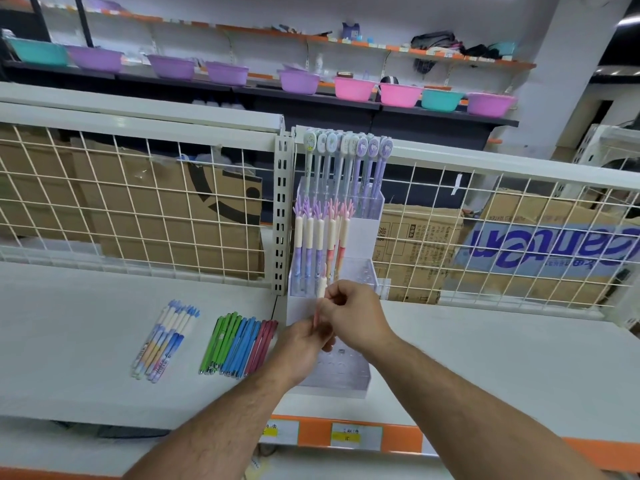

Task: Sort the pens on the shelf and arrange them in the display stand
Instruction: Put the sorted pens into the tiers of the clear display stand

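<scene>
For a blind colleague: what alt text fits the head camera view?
A left hand and right hand together hold a pen in front of a clear display stand on a white shelf; standing pens occupy its back rows. Pastel pens and green, blue and red pens lie loose to the left.

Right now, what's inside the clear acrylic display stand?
Back tier: oval-topped grey and purple pens. Middle: antler-topped purple and pink pens. Left hand and right hand, gripping a pink pen, hide part of the front.
</scene>
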A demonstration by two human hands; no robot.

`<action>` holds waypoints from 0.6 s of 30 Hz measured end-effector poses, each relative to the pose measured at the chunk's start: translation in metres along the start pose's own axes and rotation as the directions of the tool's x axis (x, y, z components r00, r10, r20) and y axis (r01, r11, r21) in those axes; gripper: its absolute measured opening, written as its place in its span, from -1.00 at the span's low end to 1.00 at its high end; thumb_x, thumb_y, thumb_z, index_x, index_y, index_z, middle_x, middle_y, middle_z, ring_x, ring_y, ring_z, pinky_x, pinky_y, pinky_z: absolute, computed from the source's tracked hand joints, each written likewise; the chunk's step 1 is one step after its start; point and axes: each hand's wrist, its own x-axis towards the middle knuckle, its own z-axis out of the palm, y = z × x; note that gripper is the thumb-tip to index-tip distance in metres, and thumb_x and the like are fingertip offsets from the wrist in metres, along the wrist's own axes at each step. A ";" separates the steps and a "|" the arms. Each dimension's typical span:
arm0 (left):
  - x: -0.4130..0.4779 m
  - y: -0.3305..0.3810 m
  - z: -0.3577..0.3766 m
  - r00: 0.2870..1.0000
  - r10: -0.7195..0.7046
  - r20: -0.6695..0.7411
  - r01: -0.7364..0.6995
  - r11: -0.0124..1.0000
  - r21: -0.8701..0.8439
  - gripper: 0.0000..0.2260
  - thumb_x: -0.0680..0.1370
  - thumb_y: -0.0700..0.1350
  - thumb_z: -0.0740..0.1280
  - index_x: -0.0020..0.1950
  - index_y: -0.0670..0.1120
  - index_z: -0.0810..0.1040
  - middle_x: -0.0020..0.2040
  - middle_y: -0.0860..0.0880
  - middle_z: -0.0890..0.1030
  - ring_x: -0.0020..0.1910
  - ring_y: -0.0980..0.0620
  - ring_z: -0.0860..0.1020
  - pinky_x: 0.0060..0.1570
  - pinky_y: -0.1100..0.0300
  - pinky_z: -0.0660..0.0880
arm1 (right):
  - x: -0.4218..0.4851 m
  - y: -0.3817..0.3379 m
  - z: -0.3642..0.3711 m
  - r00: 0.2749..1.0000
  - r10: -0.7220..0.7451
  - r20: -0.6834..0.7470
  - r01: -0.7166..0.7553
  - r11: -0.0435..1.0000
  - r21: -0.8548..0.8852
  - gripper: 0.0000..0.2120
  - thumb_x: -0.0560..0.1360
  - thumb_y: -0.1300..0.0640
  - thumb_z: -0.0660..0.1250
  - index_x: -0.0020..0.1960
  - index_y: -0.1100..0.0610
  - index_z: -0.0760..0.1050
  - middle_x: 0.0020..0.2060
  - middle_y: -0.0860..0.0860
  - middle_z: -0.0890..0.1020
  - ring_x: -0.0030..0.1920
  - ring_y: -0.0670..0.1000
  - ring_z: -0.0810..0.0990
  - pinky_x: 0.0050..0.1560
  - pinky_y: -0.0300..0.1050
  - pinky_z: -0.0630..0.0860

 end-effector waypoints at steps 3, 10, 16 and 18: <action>0.000 0.000 0.001 1.000 0.012 0.002 -0.012 0.999 0.051 -0.72 0.65 0.09 0.22 -0.06 -0.01 0.64 -0.19 -0.02 0.68 -0.14 0.02 0.62 -0.01 0.03 0.54 | -0.006 0.002 0.004 0.999 0.030 0.017 -0.031 0.997 0.075 -0.87 0.47 0.26 0.45 -0.15 0.21 0.49 -0.37 0.09 0.58 -0.44 0.10 0.58 -0.44 0.16 0.62; 0.001 0.005 -0.001 1.000 -0.001 0.005 0.001 0.996 0.084 -0.81 0.63 0.03 0.26 -0.06 0.03 0.63 -0.21 0.03 0.66 -0.17 0.08 0.60 0.00 -0.05 0.55 | -0.005 0.001 0.002 0.998 0.048 -0.032 -0.045 0.995 0.086 -0.86 0.47 0.21 0.50 -0.18 0.22 0.57 -0.37 0.06 0.59 -0.45 0.05 0.57 -0.41 0.04 0.62; -0.005 0.004 0.002 0.994 0.107 -0.002 -0.097 0.909 0.405 -0.78 0.52 0.04 0.42 0.15 0.05 0.58 0.05 0.15 0.60 0.05 0.18 0.56 0.05 0.23 0.49 | 0.011 -0.020 -0.027 0.990 0.043 -0.134 -0.015 0.980 0.198 -0.80 0.44 0.27 0.54 -0.16 0.15 0.50 -0.33 0.09 0.59 -0.33 0.01 0.57 -0.34 -0.14 0.43; -0.007 -0.004 -0.002 0.985 0.171 -0.001 -0.142 0.821 0.553 -0.69 0.50 0.07 0.45 0.22 0.06 0.58 0.08 0.17 0.51 0.13 0.15 0.48 0.18 0.21 0.45 | 0.017 -0.032 -0.042 0.983 0.031 -0.183 0.012 0.973 0.229 -0.79 0.44 0.27 0.53 -0.16 0.17 0.48 -0.31 0.11 0.58 -0.32 0.00 0.57 -0.35 -0.16 0.43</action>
